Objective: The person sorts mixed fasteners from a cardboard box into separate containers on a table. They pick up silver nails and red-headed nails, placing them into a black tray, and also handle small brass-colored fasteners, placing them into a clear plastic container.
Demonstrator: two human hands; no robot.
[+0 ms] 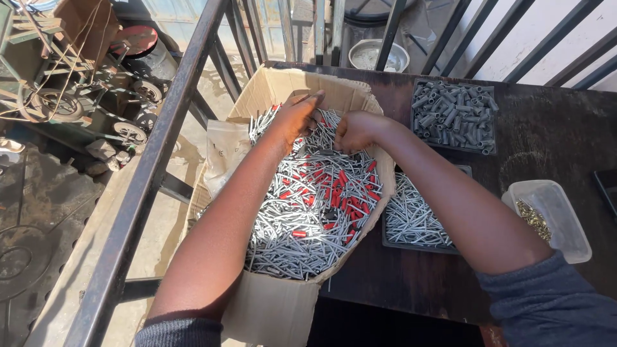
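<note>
Cardboard box (270, 308) hangs over the dark table's (553, 135) left edge, heaped with silver and red-tipped pins (315, 212); left hand (297, 115) lies spread on the pile at the box's far end; right hand (355, 130), beside it, is curled closed on some pins.

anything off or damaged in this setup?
The brown cardboard box of thin silver metal rods looks worn: its right wall bulges outward and the rim is torn. Nothing appears spilled.
</note>
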